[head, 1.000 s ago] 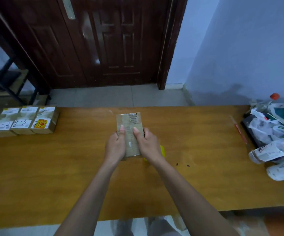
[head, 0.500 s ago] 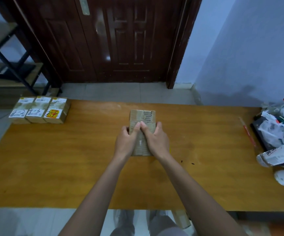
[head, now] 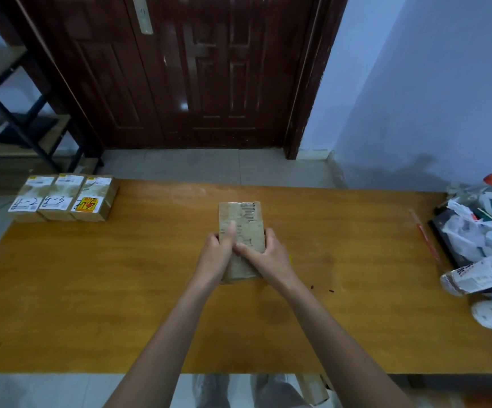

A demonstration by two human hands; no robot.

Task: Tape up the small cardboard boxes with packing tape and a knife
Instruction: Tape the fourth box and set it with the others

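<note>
I see one small cardboard box [head: 240, 231] at the centre of the wooden worktop [head: 91, 290], lying with its long side running from near to far. Both hands are on it. My left hand [head: 216, 254] has its grip closed on the box's left edge, with the thumb laid flat along the top face, pointing far. My right hand [head: 263, 256] has its grip closed on the box's right edge, with the thumb pressed across the top face toward the left thumb; the two thumbs nearly touch. The near end of the box shows between the wrists. Its top face carries torn label remnants with dark print at the far end.

At the far left corner of the worktop, three finished boxes [head: 63, 197] stand side by side, touching, in one row. Two carry white labels with handwriting; the third, rightmost, carries a yellow and red label.

At the right end of the worktop lies one pile of white plastic wrappers and bags [head: 483, 254], count not determinable. One thin red stick-like tool [head: 426, 240] lies just left of that pile. I cannot tell what it is.
</note>
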